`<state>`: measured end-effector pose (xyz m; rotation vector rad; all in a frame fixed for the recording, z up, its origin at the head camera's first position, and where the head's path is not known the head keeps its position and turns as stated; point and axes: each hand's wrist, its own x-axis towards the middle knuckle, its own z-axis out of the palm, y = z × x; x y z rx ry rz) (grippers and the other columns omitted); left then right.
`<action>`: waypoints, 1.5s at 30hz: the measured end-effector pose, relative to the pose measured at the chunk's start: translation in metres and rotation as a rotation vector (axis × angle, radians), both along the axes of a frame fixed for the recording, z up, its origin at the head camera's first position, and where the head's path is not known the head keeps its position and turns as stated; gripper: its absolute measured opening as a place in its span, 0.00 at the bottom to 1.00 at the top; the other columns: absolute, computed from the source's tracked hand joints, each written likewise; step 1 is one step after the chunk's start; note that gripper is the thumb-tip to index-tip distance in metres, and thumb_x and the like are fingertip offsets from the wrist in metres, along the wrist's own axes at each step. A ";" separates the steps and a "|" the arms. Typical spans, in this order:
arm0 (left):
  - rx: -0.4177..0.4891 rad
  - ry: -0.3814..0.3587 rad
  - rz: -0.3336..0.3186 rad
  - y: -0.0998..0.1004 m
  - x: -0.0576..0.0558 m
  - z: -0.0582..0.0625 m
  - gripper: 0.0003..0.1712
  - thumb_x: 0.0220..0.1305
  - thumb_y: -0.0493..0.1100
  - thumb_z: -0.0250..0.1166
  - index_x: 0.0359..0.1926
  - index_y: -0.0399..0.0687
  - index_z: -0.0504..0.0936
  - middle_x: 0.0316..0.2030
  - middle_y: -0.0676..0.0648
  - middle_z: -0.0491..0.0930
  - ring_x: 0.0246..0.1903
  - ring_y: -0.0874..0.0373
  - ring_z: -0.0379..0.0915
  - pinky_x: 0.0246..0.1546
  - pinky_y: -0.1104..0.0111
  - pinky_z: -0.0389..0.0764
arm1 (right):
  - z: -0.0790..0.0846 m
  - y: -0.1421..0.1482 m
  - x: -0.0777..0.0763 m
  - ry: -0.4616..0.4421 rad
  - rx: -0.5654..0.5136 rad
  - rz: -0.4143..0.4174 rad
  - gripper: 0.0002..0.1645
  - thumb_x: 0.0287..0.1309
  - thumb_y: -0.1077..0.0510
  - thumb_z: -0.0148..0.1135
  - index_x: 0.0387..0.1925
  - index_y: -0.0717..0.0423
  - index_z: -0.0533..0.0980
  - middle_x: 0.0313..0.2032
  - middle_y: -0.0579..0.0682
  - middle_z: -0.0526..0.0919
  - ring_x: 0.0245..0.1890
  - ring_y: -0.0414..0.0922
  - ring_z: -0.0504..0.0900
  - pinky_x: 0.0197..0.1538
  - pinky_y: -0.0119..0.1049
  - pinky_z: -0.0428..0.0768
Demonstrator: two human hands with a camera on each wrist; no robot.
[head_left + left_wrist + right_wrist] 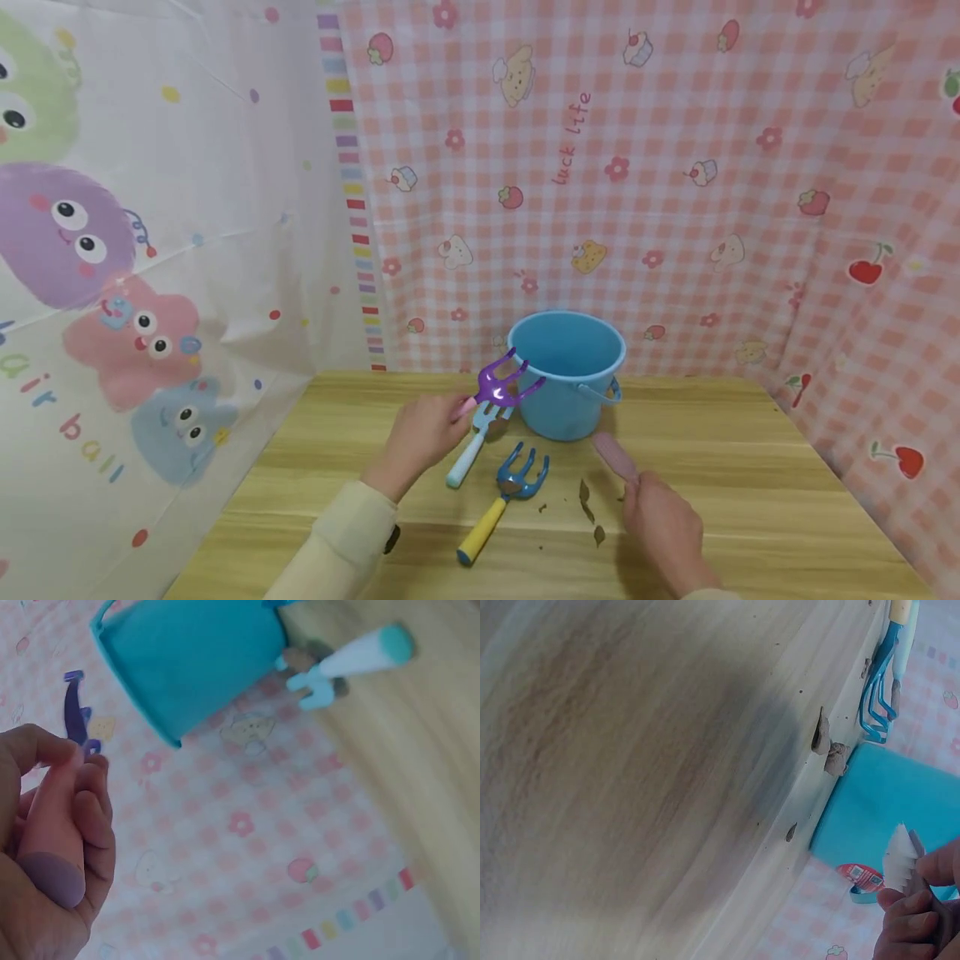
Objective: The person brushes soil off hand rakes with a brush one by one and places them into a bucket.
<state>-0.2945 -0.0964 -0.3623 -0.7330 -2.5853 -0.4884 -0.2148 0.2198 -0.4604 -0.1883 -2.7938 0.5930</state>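
My left hand [422, 432] grips the pink handle of a small purple hand rake [497, 388], its prongs raised beside the rim of a light blue bucket [566, 408]. The left wrist view shows the fingers wrapped round the pink handle [54, 817]. My right hand [663, 523] holds a pink brush [615, 455] just in front of the bucket; its white bristles [898, 861] show in the right wrist view. Between the hands lies a blue hand rake [522, 478] with a yellow handle. Behind it rests a light blue garden fork [470, 452], partly overlapped by the purple rake.
Dry brown leaves [585, 500] and small crumbs are scattered on the wooden table [765, 500] between the blue rake and my right hand. A pink checked cloth [675, 108] hangs behind the bucket, and a white printed cloth [247, 208] hangs on the left.
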 end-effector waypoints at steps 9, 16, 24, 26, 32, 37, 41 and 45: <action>-0.024 0.078 -0.030 0.030 -0.042 0.041 0.07 0.70 0.45 0.61 0.35 0.49 0.82 0.17 0.54 0.68 0.18 0.59 0.64 0.22 0.64 0.71 | 0.000 -0.002 0.001 -0.049 -0.002 0.012 0.12 0.68 0.57 0.54 0.34 0.63 0.73 0.22 0.53 0.76 0.20 0.50 0.76 0.21 0.47 0.74; -0.103 0.061 -0.009 0.061 -0.072 0.060 0.19 0.75 0.51 0.54 0.26 0.49 0.77 0.21 0.49 0.75 0.25 0.53 0.74 0.28 0.60 0.77 | -0.003 -0.005 0.002 -0.005 0.030 0.033 0.11 0.66 0.58 0.57 0.30 0.61 0.73 0.22 0.52 0.77 0.19 0.49 0.76 0.20 0.47 0.74; -0.273 0.065 0.066 0.094 -0.101 0.067 0.17 0.75 0.51 0.54 0.42 0.48 0.86 0.48 0.45 0.79 0.52 0.48 0.71 0.56 0.53 0.71 | -0.005 -0.007 0.001 0.020 0.051 0.033 0.11 0.66 0.58 0.58 0.32 0.63 0.75 0.23 0.54 0.78 0.20 0.53 0.79 0.20 0.49 0.74; -0.325 0.077 0.094 0.101 -0.107 0.067 0.17 0.74 0.53 0.54 0.41 0.50 0.86 0.47 0.45 0.78 0.52 0.48 0.70 0.57 0.51 0.68 | -0.006 -0.007 0.001 0.022 0.053 0.034 0.11 0.66 0.58 0.57 0.31 0.63 0.75 0.22 0.53 0.77 0.20 0.52 0.78 0.20 0.48 0.74; -0.398 0.052 0.157 0.119 -0.119 0.062 0.20 0.73 0.55 0.55 0.41 0.50 0.88 0.54 0.42 0.77 0.62 0.46 0.64 0.65 0.41 0.55 | -0.006 -0.006 0.001 0.021 0.048 0.052 0.11 0.66 0.60 0.58 0.30 0.64 0.74 0.21 0.52 0.76 0.19 0.49 0.77 0.19 0.46 0.74; -0.428 0.020 0.202 0.129 -0.127 0.051 0.18 0.72 0.56 0.56 0.41 0.53 0.88 0.56 0.44 0.77 0.69 0.44 0.55 0.66 0.35 0.44 | -0.007 -0.006 0.003 0.024 0.033 0.070 0.11 0.66 0.60 0.58 0.31 0.65 0.75 0.21 0.54 0.78 0.19 0.51 0.79 0.20 0.45 0.76; -0.462 0.021 0.242 0.137 -0.131 0.045 0.17 0.70 0.58 0.59 0.39 0.55 0.88 0.53 0.46 0.80 0.70 0.42 0.55 0.64 0.32 0.44 | -0.009 -0.006 0.004 0.022 0.017 0.070 0.10 0.66 0.59 0.58 0.33 0.65 0.76 0.20 0.50 0.76 0.18 0.46 0.74 0.20 0.43 0.74; -0.506 -0.025 0.255 0.147 -0.132 0.040 0.18 0.69 0.60 0.58 0.44 0.56 0.87 0.60 0.45 0.77 0.72 0.40 0.52 0.64 0.31 0.45 | -0.011 -0.003 0.006 -0.003 0.012 0.047 0.10 0.67 0.59 0.57 0.34 0.64 0.75 0.20 0.48 0.72 0.18 0.44 0.69 0.20 0.42 0.70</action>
